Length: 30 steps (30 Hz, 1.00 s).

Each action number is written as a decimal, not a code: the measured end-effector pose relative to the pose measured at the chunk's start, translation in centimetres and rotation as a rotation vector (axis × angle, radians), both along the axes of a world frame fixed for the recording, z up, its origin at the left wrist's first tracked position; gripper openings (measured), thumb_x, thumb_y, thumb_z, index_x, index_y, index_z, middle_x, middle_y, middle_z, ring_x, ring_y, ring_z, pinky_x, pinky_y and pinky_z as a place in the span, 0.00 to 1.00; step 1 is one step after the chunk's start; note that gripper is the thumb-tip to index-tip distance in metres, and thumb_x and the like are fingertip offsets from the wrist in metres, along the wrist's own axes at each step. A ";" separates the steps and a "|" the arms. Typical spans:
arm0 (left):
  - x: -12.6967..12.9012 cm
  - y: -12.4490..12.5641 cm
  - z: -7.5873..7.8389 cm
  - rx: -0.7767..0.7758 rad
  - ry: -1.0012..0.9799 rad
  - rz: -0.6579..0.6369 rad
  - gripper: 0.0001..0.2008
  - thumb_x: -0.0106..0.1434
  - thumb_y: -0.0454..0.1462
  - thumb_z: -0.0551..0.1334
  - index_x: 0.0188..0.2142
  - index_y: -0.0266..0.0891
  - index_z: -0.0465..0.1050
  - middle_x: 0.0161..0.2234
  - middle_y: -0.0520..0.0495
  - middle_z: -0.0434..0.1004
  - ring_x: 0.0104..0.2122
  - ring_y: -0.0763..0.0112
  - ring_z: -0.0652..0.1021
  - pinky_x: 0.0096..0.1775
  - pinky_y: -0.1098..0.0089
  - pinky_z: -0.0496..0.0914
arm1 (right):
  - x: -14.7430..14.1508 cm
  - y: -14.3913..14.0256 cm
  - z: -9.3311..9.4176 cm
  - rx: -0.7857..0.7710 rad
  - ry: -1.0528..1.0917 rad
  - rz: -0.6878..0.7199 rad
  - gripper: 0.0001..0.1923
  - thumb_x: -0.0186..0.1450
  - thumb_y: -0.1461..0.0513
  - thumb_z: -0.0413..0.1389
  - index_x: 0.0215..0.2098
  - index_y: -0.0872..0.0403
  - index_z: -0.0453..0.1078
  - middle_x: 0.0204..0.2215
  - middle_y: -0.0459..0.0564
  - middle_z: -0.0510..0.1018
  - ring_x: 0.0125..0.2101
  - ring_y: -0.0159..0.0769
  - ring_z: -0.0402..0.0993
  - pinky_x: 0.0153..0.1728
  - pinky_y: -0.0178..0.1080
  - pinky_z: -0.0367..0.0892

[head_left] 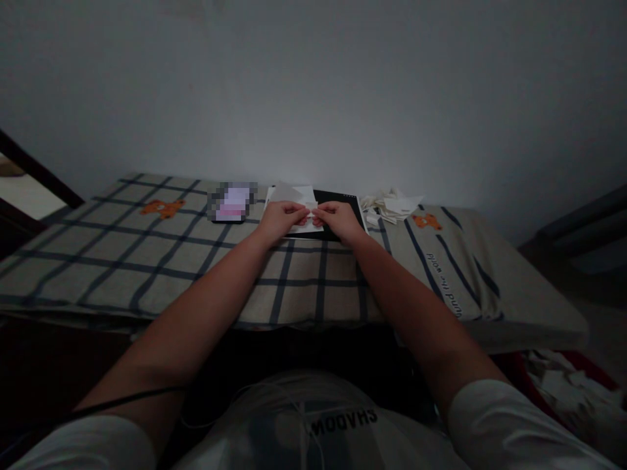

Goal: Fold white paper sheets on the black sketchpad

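Dim room, plain grey wall behind a desk draped in a checked cloth with orange bear prints. Both arms stretched forward over it. Left hand and right hand pinched from either side on one small white paper piece, fingertips nearly meeting, held just above a dark board. White sheets lying on that board's left part. Heap of folded paper bits just right of the board. Blurred phone left of the board.

small paper piece | white, folded | pinched between both hands' fingers | above black board
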State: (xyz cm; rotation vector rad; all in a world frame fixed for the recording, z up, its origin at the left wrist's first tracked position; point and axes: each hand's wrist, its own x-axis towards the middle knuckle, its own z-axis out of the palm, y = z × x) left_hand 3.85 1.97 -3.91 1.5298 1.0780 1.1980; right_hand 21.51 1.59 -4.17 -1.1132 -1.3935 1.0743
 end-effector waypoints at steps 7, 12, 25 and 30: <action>0.0 0.1 -0.2 0.118 0.109 0.036 0.10 0.59 0.40 0.69 0.33 0.34 0.80 0.25 0.47 0.80 0.24 0.73 0.77 0.30 0.72 0.71 | -0.1 0.3 -0.2 -0.009 0.095 0.015 0.05 0.60 0.63 0.66 0.33 0.56 0.76 0.25 0.46 0.82 0.27 0.33 0.80 0.36 0.37 0.76; 0.0 -0.1 -0.5 0.277 0.297 0.042 0.16 0.62 0.45 0.67 0.43 0.35 0.82 0.39 0.42 0.85 0.34 0.66 0.81 0.37 0.68 0.74 | 2.0 0.6 0.9 0.066 -0.254 -0.116 0.08 0.65 0.64 0.58 0.38 0.58 0.79 0.30 0.51 0.84 0.30 0.36 0.81 0.37 0.39 0.75; -2.2 1.3 -1.2 0.475 0.974 0.020 0.29 0.60 0.51 0.67 0.57 0.40 0.77 0.63 0.39 0.71 0.62 0.52 0.70 0.64 0.54 0.62 | 8.3 0.0 2.2 -0.135 -1.067 -0.604 0.17 0.69 0.63 0.51 0.48 0.62 0.78 0.47 0.71 0.80 0.51 0.57 0.77 0.50 0.53 0.69; -2.4 1.6 -1.4 0.375 1.056 0.023 0.37 0.59 0.56 0.66 0.61 0.36 0.72 0.66 0.36 0.66 0.65 0.50 0.67 0.65 0.56 0.60 | 8.6 0.1 2.4 -0.224 -1.173 -0.589 0.16 0.67 0.64 0.53 0.48 0.60 0.78 0.50 0.69 0.80 0.51 0.59 0.77 0.47 0.52 0.70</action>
